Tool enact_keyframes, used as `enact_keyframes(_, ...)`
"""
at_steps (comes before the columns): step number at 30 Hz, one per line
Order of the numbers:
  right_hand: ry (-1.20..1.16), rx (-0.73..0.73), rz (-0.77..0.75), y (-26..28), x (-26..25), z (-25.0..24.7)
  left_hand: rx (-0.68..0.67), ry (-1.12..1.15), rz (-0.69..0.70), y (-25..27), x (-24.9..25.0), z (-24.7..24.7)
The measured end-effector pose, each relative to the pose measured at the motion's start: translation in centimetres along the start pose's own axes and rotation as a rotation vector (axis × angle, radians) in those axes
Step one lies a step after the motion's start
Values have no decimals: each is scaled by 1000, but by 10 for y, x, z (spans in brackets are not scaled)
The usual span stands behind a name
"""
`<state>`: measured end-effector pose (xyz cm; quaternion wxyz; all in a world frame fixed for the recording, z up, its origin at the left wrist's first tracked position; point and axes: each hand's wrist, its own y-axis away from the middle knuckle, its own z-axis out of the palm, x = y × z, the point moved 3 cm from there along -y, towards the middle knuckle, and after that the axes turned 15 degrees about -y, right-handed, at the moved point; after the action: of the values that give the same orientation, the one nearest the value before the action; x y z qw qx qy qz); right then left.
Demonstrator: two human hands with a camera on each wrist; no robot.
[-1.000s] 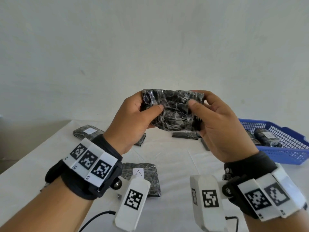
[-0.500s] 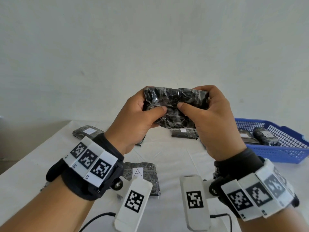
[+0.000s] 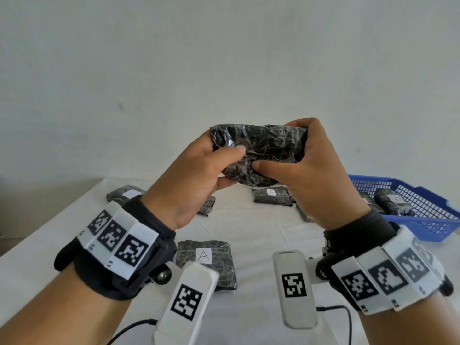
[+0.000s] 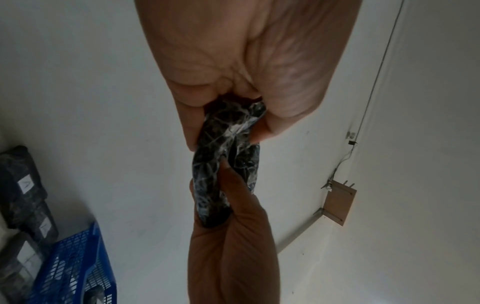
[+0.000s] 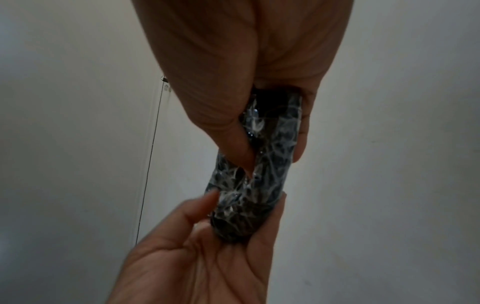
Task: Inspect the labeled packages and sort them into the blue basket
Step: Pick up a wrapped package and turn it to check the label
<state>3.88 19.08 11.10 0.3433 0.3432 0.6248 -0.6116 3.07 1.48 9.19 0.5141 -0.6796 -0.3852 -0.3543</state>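
Note:
Both hands hold one black, crinkled plastic-wrapped package (image 3: 263, 148) up in front of the wall, above the table. My left hand (image 3: 224, 158) grips its left end with the thumb on the near face. My right hand (image 3: 288, 155) grips the right end, fingers curled over the top edge and thumb pressed low on the near face. No label shows on that face. The left wrist view shows the package (image 4: 226, 164) edge-on between both hands, as does the right wrist view (image 5: 262, 174). The blue basket (image 3: 423, 227) stands at the right with labelled packages (image 3: 393, 202) inside.
Several black packages lie on the white table (image 3: 261, 232): one labelled A (image 3: 206, 262) near me, one at the far left (image 3: 124, 195), one mid-table (image 3: 271, 196), and others partly hidden behind my hands. A cable (image 3: 129, 329) runs along the near edge.
Both hands have lifted the package slightly and turned it. My right hand's fingers have curled over its top edge, and the two thumbs have come closer together.

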Motion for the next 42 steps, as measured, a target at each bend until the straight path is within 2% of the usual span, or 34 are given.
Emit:
enact_keyframes(2, 12, -14, -1, -1, 2, -1, 24, 7, 6, 0, -1, -1)
enact_keyframes(6, -72, -170, 68, 1, 4, -2, 64, 87, -32, -3, -6, -5)
enact_keyframes(10, -82, -143, 57, -4, 13, -8, 0, 83, -69, -1, -7, -1)
enact_keyframes(14, -377, -242, 180, -1, 16, -10, 8, 105, -103, -2, -10, -4)
enact_keyframes(18, -529, -209, 193, -4, 19, -14, -38, 94, -85, -1, -3, -5)
enact_keyframes(22, -641, -215, 247, -4, 18, -12, 2, 87, -98, -1, -4, -5)
enact_keyframes(26, -578, -107, 220, -7, 22, -12, -3, 29, -85, 2, -5, 0)
enact_keyframes(30, -496, -200, 254, -3, 18, -13, 67, 23, -101, 1, -9, 1)
enact_keyframes(36, -180, -158, 144, -3, 16, -21, 29, 135, -152, -3, -6, 2)
enact_keyframes(39, -152, -273, 158, 0, 18, -22, -47, 307, -254, -4, -6, 1)
enact_keyframes(42, -254, -229, 137, -1, 21, -22, -135, 364, -298, -1, -6, 2)
